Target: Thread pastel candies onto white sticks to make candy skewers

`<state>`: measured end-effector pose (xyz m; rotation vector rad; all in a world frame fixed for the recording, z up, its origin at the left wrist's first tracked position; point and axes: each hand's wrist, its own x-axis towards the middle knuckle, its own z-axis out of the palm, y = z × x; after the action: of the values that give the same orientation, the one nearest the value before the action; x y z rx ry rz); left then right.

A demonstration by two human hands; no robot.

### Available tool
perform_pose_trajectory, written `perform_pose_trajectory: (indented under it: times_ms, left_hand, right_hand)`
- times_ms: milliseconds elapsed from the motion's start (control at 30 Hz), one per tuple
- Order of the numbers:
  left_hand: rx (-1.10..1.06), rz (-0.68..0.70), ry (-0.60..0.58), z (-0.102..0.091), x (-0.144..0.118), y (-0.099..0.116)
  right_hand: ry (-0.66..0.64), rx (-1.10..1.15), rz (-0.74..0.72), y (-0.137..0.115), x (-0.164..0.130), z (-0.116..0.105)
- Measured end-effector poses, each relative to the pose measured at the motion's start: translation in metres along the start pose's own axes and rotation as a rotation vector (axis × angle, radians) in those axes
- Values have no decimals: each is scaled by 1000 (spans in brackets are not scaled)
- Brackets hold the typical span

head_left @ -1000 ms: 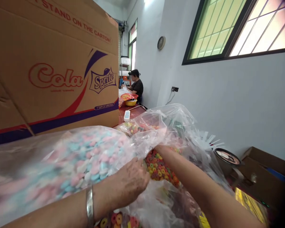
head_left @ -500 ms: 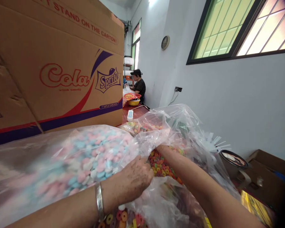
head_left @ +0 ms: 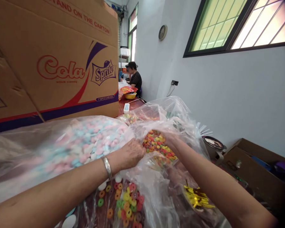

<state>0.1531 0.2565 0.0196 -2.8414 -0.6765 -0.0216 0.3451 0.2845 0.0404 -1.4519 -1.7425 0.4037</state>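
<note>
My left hand (head_left: 132, 153), with a silver bangle on the wrist, is closed on the edge of a clear plastic bag (head_left: 142, 183). Through the bag's opening, small ring-shaped candies (head_left: 158, 144) in red, orange, yellow and green show. My right hand (head_left: 168, 137) reaches to the far right side of this opening; its fingers are hidden by plastic and candies. On the left, beside my left arm, lies a large clear bag of pink, blue and white candies (head_left: 95, 142). Loose ring candies (head_left: 127, 202) lie on the dark red table below my left wrist.
A big carton (head_left: 61, 69) stands at the left. Gold twist ties (head_left: 198, 198) lie under my right forearm. White sticks (head_left: 204, 129), a round tub (head_left: 213, 142) and an open cardboard box (head_left: 254, 158) are at the right. Another person (head_left: 135, 79) sits at the table's far end.
My right hand has drawn back a little from deeper inside the bag, and more ring candies show in the opening. The view has shifted, revealing gold ties and loose rings nearer me.
</note>
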Motion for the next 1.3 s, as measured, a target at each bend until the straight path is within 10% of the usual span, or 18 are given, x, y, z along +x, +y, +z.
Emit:
perform_pose_trajectory:
  times_ms: [400, 833, 1100, 1200, 1300]
  left_hand:
    - [-75, -123, -131, -4, 6, -22]
    - [-125, -168, -105, -16, 5, -16]
    - [-120, -150, -112, -9, 4, -22]
    - [-112, -126, -72, -7, 2, -24]
    - [-85, -79, -13, -5, -5, -24]
  right_hand:
    - [-353, 672, 334, -75, -109, 16]
    - [-658, -322, -553, -61, -152, 59]
    - [-228, -120, -698, -69, -124, 24]
    - [17, -259, -468, -47, -84, -4]
    - [-55, -483, -127, -3, -49, -23]
